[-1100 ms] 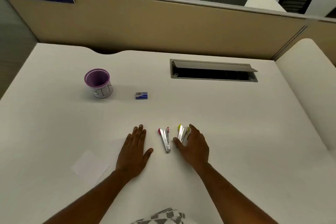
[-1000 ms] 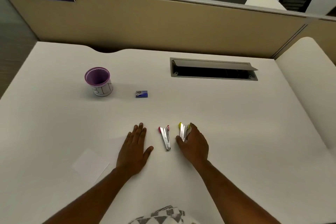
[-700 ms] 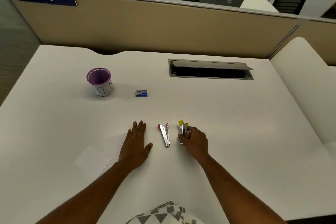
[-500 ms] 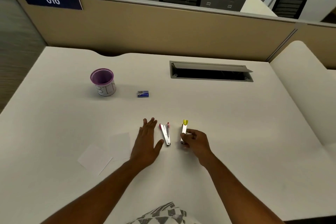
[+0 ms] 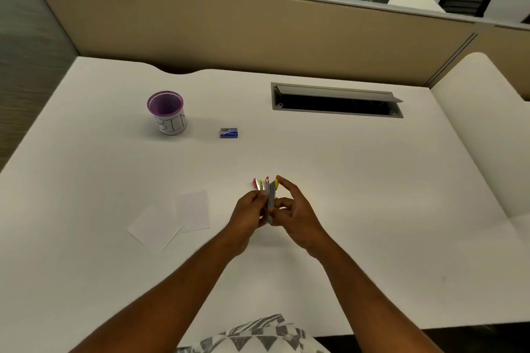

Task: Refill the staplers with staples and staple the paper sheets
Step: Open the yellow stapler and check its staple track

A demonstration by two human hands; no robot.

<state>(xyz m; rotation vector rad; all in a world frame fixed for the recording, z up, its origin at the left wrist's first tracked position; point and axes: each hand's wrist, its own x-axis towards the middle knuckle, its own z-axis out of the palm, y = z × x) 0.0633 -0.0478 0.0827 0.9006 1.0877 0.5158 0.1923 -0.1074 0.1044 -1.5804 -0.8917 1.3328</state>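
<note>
Both hands hold a small metal stapler with yellow ends [image 5: 270, 200] raised just above the white desk [image 5: 358, 180]. My left hand [image 5: 247, 213] grips its left side. My right hand [image 5: 296, 216] pinches its right side, with the forefinger stretched up to the yellow tip. A second stapler with red ends [image 5: 255, 182] lies on the desk right behind, mostly hidden by the held one. Two white paper sheets [image 5: 194, 210] lie overlapping to the left of my hands. A small blue staple box [image 5: 229, 133] sits farther back.
A purple-rimmed cup marked BIN [image 5: 167, 113] stands at the back left. An open cable slot [image 5: 335, 100] is set into the desk at the back right. A beige partition [image 5: 258, 34] closes off the far edge.
My right hand lifted the yellow stapler off the desk and brought it left. My left hand left the desk and took hold of it too. The red stapler has not moved.
</note>
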